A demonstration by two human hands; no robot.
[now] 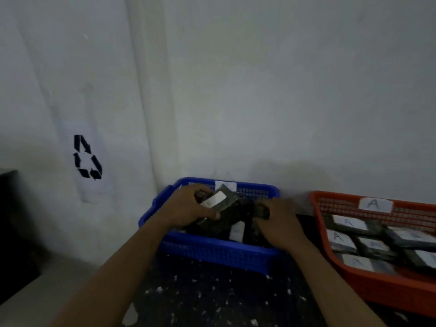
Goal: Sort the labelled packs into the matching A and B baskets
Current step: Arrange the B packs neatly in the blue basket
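A blue basket (212, 253) stands against the wall at centre, holding several dark packs with white labels. My left hand (188, 210) grips one dark pack (224, 200) by its white label, tilted above the basket. My right hand (280, 223) holds another dark pack (262, 210) inside the same basket. To the right stands a red basket (354, 279) with an "A" tag (375, 204) on its back wall. Several dark packs labelled A (346, 241) lie flat in it. The blue basket's own tag (225, 185) is blurred and partly hidden.
Both baskets rest on a dark table (212, 298) speckled with white flecks. A white wall rises right behind them, with a recycling symbol sheet (87, 158) at left. A dark object (9, 208) sits at the far left edge.
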